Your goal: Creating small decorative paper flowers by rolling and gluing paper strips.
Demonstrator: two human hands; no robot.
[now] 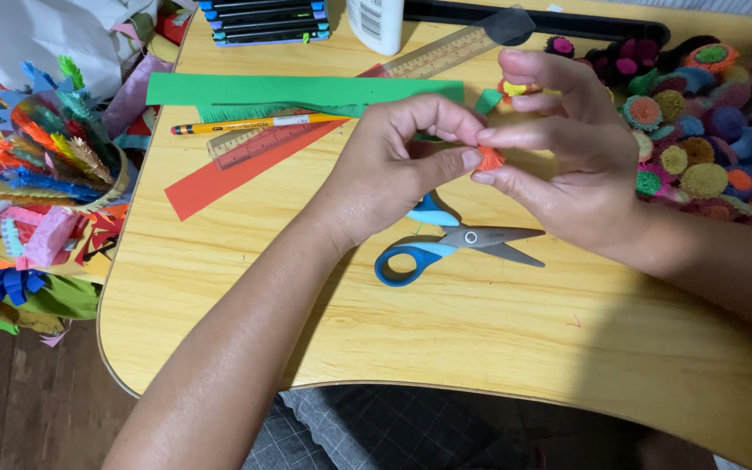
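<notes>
Both hands meet above the middle of a light wooden table (pixel 446 339). My left hand (pixel 393 170) and my right hand (pixel 559 148) pinch a small orange fringed paper roll (pixel 490 158) between thumbs and fingertips. Blue-handled scissors (pixel 450 245) lie shut on the table just below the hands. Behind the hands lie a long green paper strip (pixel 289 90) with a fringed edge, a red paper strip (pixel 237 170), a yellow pencil (pixel 245 125) and a wooden ruler (pixel 446 54).
A pile of colourful rolled paper pompoms (pixel 698 130) fills the right back corner. A basket of fringed paper pieces (pixel 36 148) and paper scraps sits off the table's left edge. A white glue bottle (pixel 376 24) and stacked ink pads (pixel 265 21) stand at the back.
</notes>
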